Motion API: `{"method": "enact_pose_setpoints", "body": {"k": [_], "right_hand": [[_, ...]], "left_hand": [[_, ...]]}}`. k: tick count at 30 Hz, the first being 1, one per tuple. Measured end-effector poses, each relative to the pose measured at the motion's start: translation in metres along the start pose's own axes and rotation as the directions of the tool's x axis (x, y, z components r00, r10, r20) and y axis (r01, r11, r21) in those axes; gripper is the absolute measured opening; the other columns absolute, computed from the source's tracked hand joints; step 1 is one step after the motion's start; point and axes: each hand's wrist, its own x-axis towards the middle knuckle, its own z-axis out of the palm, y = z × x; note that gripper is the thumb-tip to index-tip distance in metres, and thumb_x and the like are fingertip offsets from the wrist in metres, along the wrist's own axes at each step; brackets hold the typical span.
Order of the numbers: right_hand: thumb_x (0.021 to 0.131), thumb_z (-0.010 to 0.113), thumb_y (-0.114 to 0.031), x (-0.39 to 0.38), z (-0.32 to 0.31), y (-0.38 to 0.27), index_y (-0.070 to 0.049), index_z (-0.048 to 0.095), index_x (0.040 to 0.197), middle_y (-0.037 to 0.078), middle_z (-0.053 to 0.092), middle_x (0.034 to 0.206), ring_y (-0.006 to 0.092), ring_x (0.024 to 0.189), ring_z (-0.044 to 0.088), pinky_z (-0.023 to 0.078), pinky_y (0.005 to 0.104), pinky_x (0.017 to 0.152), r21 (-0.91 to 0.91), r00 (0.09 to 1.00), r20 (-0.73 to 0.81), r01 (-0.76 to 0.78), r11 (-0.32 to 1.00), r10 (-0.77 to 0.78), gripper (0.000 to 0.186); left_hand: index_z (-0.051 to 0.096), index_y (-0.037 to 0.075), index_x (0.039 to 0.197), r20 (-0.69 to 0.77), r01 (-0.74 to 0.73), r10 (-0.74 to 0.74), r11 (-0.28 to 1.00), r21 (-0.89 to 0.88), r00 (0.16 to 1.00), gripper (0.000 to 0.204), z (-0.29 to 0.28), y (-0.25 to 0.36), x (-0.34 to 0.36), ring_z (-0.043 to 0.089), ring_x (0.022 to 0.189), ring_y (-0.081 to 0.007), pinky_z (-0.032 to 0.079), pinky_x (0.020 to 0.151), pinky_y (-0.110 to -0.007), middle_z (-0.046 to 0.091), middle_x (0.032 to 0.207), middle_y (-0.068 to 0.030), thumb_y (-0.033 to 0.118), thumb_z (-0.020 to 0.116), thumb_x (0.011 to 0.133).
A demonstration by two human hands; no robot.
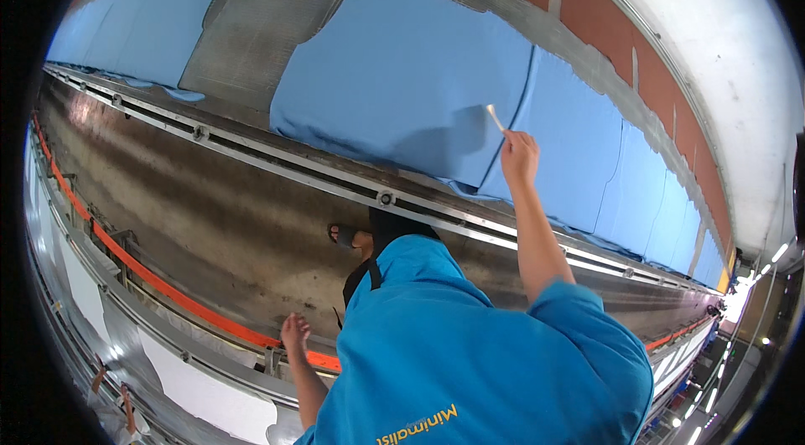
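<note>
My right hand (519, 156) is closed around the thin handle of what looks like a small brush (495, 116) with a pale, flared tip. The hand is over the long table, beside the dark overlapping edge between two blue fabric pieces. To the left of that edge lies a large blue fabric piece (394, 68), spread flat with a shaped cut-out at its upper left corner. More blue pieces (579, 135) follow to the right. My left hand (295, 333) hangs low over the aisle side near an orange rail, its fingers loosely bent and apart, with nothing visible in it.
A metal rail (335, 181) runs along the table's near edge. Further blue fabric (151, 18) lies at the far left, beyond a bare grey stretch (251, 34). Behind me, an orange rail (168, 286) borders another table with white pieces (201, 382). The concrete aisle (210, 219) lies between.
</note>
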Motion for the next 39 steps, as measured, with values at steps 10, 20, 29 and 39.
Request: {"method": "enact_pose_setpoints", "body": {"k": [10,20,29,39], "right_hand": [[0.083,0.06,0.001,0.002,-0.019,-0.042,-0.006,0.073,0.095,0.011,0.069,0.094,0.0317,0.09,0.063,0.049,0.0413,0.08,0.039,0.968,-0.172,-0.181,0.983,0.185,0.019],[0.085,0.062,-0.001,0.008,-0.056,-0.035,-0.009,0.07,0.101,0.008,0.065,0.09,0.0244,0.083,0.062,0.051,0.0361,0.068,0.157,0.884,-0.147,-0.423,0.892,0.444,0.02],[0.08,0.065,-0.001,-0.099,-0.023,-0.026,-0.006,0.067,0.096,0.009,0.064,0.086,0.0241,0.077,0.064,0.051,0.0345,0.067,0.091,0.894,0.044,-0.449,0.889,0.447,0.017],[0.088,0.064,0.0,0.104,-0.048,-0.05,-0.003,0.068,0.1,0.009,0.066,0.09,0.0212,0.079,0.065,0.052,0.031,0.068,0.406,0.936,-0.141,-0.243,0.881,0.324,0.014]], "left_hand": [[0.061,0.008,0.104,0.044,0.031,-0.032,0.999,0.012,0.999,0.031,-0.014,0.058,0.023,0.062,0.069,-0.0161,0.049,0.061,-0.028,0.066,0.084,-0.0052,0.038,0.062,0.096],[0.064,0.004,0.096,0.265,-0.18,0.091,0.925,0.336,0.96,0.027,0.069,0.135,-0.014,0.054,0.066,-0.0091,0.043,0.056,-0.023,0.06,0.078,-0.0021,0.03,0.057,0.101],[0.06,0.006,0.103,0.269,-0.097,-0.02,0.904,0.416,0.963,0.021,0.088,0.185,0.001,0.053,0.07,-0.0061,0.04,0.058,-0.021,0.059,0.084,0.0003,0.027,0.057,0.101],[0.061,0.005,0.109,0.254,-0.165,0.065,0.903,0.396,0.965,0.028,0.129,0.22,-0.007,0.058,0.074,-0.0083,0.044,0.061,-0.021,0.063,0.088,-0.0019,0.031,0.06,0.099]]}}
